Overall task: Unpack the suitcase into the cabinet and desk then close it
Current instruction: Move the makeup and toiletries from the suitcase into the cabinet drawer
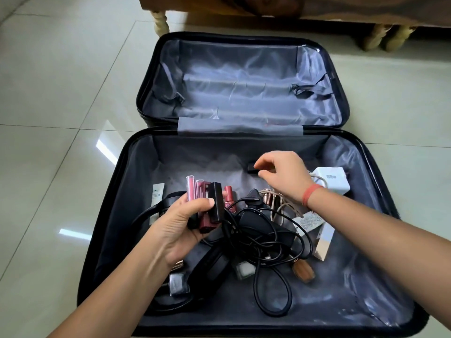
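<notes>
This looks like a room in a home, likely a bedroom: a glossy pale tiled floor (61, 93) runs under a piece of wooden furniture (219, 6) standing on turned legs (161, 23). An open suitcase (244, 69) lies on that floor, holding personal things: lip glosses (190, 189), a white charger (329, 179), tangled cables (268, 240).

Floor (61, 93): pale glossy tiles with thin grout lines; bright glints of light lie on it left of the case
Suitcase (139, 101): lies straight on the tiles, opened flat, both halves facing up; black shell, grey lining
Far half (244, 76): rests on the floor nearest the furniture; its far left corner is just beside a turned leg
Near half (136, 181): rests on the floor on the person's side; joined to the far half along the middle
Wooden furniture (219, 8): stands at the far edge on pale turned legs; left leg (161, 23) alone; right legs (373, 36) side by side, well apart from it
</notes>
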